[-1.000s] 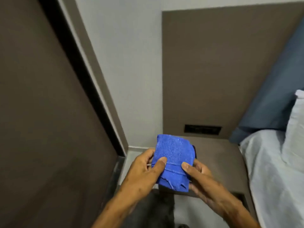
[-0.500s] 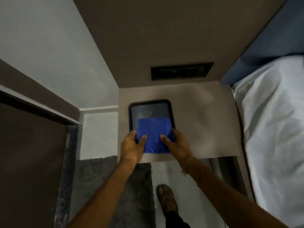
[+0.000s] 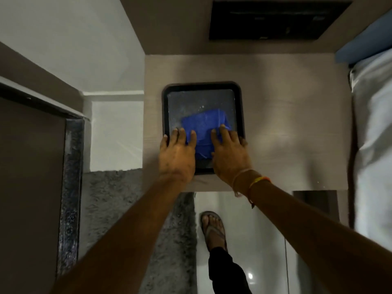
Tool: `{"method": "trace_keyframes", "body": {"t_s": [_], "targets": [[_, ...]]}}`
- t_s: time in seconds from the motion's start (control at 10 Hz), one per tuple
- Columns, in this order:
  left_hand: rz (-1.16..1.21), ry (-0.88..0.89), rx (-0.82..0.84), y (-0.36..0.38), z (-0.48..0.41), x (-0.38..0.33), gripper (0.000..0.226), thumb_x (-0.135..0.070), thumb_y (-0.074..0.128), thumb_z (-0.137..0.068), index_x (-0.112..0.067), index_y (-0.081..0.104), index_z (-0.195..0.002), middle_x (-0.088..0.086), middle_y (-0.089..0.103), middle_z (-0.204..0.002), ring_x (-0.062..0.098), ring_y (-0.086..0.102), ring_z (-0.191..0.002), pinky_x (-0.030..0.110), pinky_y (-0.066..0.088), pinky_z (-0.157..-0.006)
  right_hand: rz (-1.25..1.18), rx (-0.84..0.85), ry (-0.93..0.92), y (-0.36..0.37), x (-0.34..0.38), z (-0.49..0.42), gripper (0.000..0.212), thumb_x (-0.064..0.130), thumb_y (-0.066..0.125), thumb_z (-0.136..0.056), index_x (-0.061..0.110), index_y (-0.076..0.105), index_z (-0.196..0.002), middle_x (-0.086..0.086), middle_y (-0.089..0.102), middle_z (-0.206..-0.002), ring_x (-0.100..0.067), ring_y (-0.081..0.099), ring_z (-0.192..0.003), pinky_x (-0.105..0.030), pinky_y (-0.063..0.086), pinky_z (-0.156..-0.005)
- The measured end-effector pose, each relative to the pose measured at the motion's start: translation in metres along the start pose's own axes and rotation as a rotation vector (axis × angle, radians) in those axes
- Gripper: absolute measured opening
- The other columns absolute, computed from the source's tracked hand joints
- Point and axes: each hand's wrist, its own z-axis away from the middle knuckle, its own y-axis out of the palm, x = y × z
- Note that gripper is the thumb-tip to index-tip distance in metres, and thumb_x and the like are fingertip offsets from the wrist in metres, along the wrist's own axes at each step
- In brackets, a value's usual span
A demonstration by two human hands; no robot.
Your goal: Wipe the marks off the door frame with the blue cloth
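Observation:
The folded blue cloth [image 3: 203,122] lies in a black tray [image 3: 201,85] on a grey-brown bedside table [image 3: 275,124]. My left hand [image 3: 177,153] rests on the cloth's left side, with its outer fingers on the tray rim. My right hand [image 3: 230,153] covers the cloth's right side, fingertips on top. Both thumbs are hidden, so the grip underneath does not show. The door frame [image 3: 71,187], a dark speckled strip, runs down the left next to the brown door [image 3: 29,187], well away from both hands.
A bed with pale sheets [image 3: 373,145] borders the table on the right. A black socket panel [image 3: 271,18] sits in the wall panel above. Below are a grey shaggy rug [image 3: 110,198], glossy white floor and my sandalled foot [image 3: 213,230].
The view has tipped downward from the wall to the table. The cloth went from being held up in front of me down into the tray, and both hands now lie over it.

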Motion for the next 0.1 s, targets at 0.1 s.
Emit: {"method": "trace_keyframes", "body": {"t_s": [0.1], "targets": [[0.127, -0.070, 0.045, -0.0261, 0.0186, 0.0034, 0.076, -0.028, 0.053, -0.089, -0.019, 0.007, -0.149, 0.016, 0.003, -0.159, 0.032, 0.000, -0.146, 0.046, 0.008, -0.119, 0.114, 0.130, 0.028, -0.0222, 0.0116, 0.0126, 0.076, 0.044, 0.044, -0.092, 0.013, 0.001, -0.147, -0.018, 0.001, -0.158, -0.036, 0.007, -0.143, -0.057, 0.004, -0.116]]}}
